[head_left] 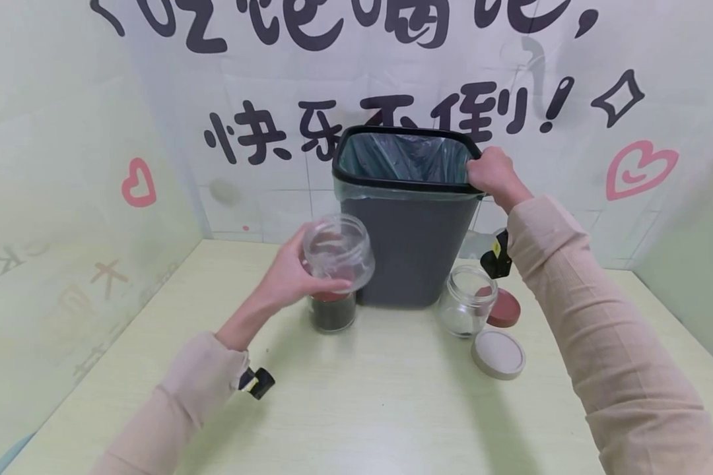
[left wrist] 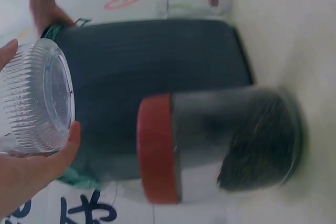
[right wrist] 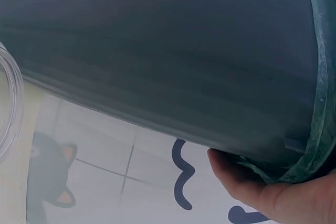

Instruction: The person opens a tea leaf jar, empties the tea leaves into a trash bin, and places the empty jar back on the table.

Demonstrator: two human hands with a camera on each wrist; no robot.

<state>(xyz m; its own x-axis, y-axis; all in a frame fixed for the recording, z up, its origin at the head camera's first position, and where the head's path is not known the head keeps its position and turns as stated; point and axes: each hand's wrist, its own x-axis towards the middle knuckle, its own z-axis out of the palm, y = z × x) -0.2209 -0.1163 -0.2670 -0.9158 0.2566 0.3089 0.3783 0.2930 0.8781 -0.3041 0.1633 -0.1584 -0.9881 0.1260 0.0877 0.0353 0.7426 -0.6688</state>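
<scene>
My left hand holds a clear glass jar above the table, just left of the trash bin. In the left wrist view the ribbed side and base of this jar show, with fingers and thumb around it. The bin is dark grey with a black rim and a green liner bag. At its right rim, my right hand grips the edge; the right wrist view shows that hand against the liner. Under the held jar stands a red-lidded jar with dark loose contents.
Right of the bin stands an open glass jar. A red lid and a whitish lid lie beside it on the pale table. Behind the bin hangs a white printed backdrop.
</scene>
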